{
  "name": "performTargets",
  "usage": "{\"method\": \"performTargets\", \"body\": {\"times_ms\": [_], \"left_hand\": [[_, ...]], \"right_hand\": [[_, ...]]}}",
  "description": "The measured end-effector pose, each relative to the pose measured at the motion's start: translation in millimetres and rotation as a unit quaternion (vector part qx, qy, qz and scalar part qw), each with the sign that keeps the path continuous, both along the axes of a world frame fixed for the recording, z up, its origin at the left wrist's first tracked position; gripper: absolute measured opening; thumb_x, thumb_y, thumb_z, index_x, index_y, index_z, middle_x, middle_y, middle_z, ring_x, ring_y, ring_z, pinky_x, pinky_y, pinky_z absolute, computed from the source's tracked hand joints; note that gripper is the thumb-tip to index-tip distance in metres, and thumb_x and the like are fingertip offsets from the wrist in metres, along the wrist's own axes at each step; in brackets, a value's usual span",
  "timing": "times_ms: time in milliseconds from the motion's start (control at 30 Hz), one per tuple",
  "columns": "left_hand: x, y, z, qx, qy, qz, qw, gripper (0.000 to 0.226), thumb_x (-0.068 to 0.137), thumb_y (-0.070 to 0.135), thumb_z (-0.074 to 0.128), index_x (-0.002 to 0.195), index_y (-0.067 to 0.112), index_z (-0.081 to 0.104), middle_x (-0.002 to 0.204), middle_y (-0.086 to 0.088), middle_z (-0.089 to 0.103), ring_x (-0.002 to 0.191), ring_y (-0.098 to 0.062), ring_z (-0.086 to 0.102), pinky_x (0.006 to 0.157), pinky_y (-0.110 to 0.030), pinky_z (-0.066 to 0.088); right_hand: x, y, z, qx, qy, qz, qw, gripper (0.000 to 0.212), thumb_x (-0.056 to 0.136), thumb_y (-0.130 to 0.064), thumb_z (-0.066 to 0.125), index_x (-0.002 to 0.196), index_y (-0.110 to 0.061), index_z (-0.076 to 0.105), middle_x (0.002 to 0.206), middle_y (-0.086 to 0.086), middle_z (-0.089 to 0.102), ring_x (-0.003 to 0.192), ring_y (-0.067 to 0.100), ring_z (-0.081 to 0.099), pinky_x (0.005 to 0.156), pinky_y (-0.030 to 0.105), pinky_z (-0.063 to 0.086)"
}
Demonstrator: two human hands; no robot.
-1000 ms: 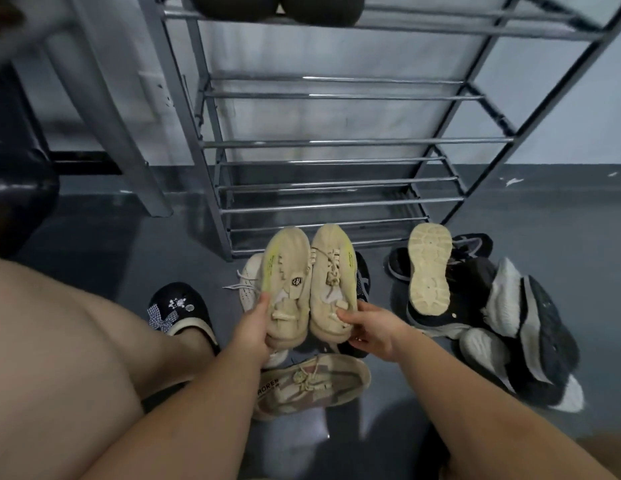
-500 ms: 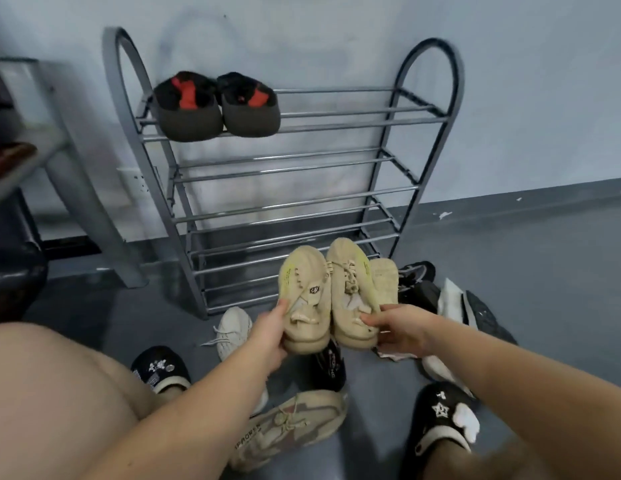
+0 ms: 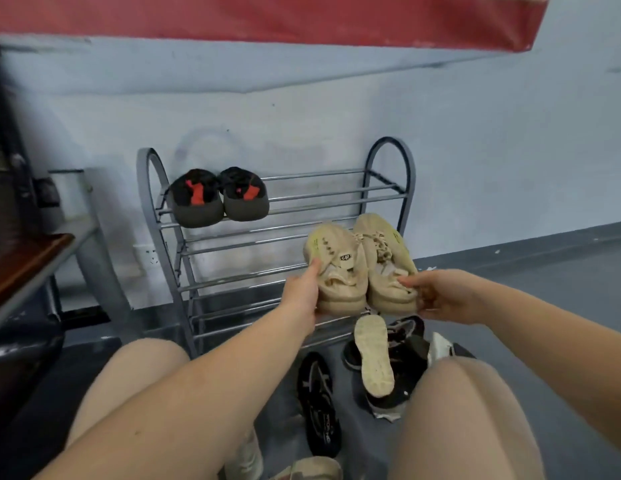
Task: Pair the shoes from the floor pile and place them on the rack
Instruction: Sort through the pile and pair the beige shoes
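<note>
Two beige lace-up shoes are held side by side, toes pointing away, in front of the right half of the grey metal rack (image 3: 153, 188). My left hand (image 3: 302, 292) grips the heel of the left beige shoe (image 3: 333, 268). My right hand (image 3: 440, 294) grips the heel of the right beige shoe (image 3: 385, 261). A dark pair with red marks (image 3: 217, 197) sits on the left of the rack's top shelf. On the floor below lie a black shoe (image 3: 317, 403), an upturned pale sole (image 3: 373, 355) and dark shoes (image 3: 402, 344).
A table with a brown top (image 3: 28, 268) and a grey leg stands to the left of the rack. A red band (image 3: 267, 19) runs along the wall above. My bare knees fill the lower frame. Grey floor lies to the right.
Both hands have lifted the beige pair upward and forward to the height of the rack's middle shelves. The view has tilted up, showing more wall.
</note>
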State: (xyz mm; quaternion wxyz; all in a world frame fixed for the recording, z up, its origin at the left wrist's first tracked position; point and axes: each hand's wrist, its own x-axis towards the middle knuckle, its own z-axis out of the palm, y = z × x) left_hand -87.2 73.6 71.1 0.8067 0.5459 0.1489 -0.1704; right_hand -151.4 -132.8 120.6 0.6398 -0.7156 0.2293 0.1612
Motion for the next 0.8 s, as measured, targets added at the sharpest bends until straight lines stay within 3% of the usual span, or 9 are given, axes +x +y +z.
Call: {"method": "performTargets", "body": {"times_ms": [100, 300, 467, 633, 800], "left_hand": [[7.1, -7.7, 31.3, 0.003, -0.031, 0.003, 1.000, 0.053, 0.083, 0.052, 0.060, 0.121, 0.014, 0.057, 0.112, -0.010, 0.068, 0.097, -0.028, 0.067, 0.077, -0.043, 0.057], [34.6, -14.9, 73.8, 0.013, -0.081, 0.024, 0.996, 0.054, 0.083, 0.052, 0.060, 0.121, 0.013, 0.056, 0.113, -0.008, 0.068, 0.098, -0.026, 0.066, 0.070, -0.034, 0.056], [55.0, -15.6, 83.5, -0.003, -0.073, 0.038, 0.997, 0.047, 0.087, 0.047, 0.060, 0.115, 0.010, 0.058, 0.109, -0.008, 0.068, 0.090, -0.023, 0.066, 0.060, -0.030, 0.054], [79.0, -20.0, 72.0, 0.004, -0.048, 0.054, 0.997, 0.034, 0.087, 0.043, 0.061, 0.101, 0.013, 0.057, 0.110, -0.009, 0.066, 0.100, -0.026, 0.064, 0.070, -0.033, 0.054], [112.8, -26.5, 74.3, 0.045, -0.057, 0.052, 0.996, 0.052, 0.084, 0.044, 0.064, 0.118, 0.005, 0.056, 0.116, -0.011, 0.065, 0.100, -0.026, 0.063, 0.062, -0.029, 0.052]], "right_hand": [[5.2, -5.3, 28.3, 0.021, -0.035, -0.020, 0.999, 0.008, 0.087, -0.017, 0.065, 0.091, -0.012, 0.061, 0.074, 0.003, 0.052, 0.062, 0.013, 0.045, 0.061, 0.023, 0.042], [30.9, -10.2, 63.4, 0.046, -0.113, -0.042, 0.992, 0.009, 0.086, -0.012, 0.065, 0.096, -0.010, 0.063, 0.078, 0.000, 0.059, 0.062, 0.009, 0.051, 0.050, 0.016, 0.045], [64.7, -14.1, 60.8, 0.052, -0.180, -0.076, 0.979, 0.033, 0.082, -0.013, 0.071, 0.113, -0.004, 0.064, 0.093, 0.007, 0.065, 0.073, 0.014, 0.056, 0.069, 0.020, 0.049], [99.5, -15.9, 41.8, 0.056, -0.198, -0.112, 0.972, 0.037, 0.080, -0.013, 0.074, 0.114, -0.002, 0.065, 0.095, 0.009, 0.070, 0.073, 0.018, 0.066, 0.081, 0.029, 0.054], [138.8, -21.7, 35.7, 0.064, -0.204, -0.138, 0.967, 0.030, 0.080, -0.012, 0.073, 0.107, -0.002, 0.065, 0.081, 0.007, 0.068, 0.050, 0.005, 0.064, 0.059, 0.018, 0.057]]}}
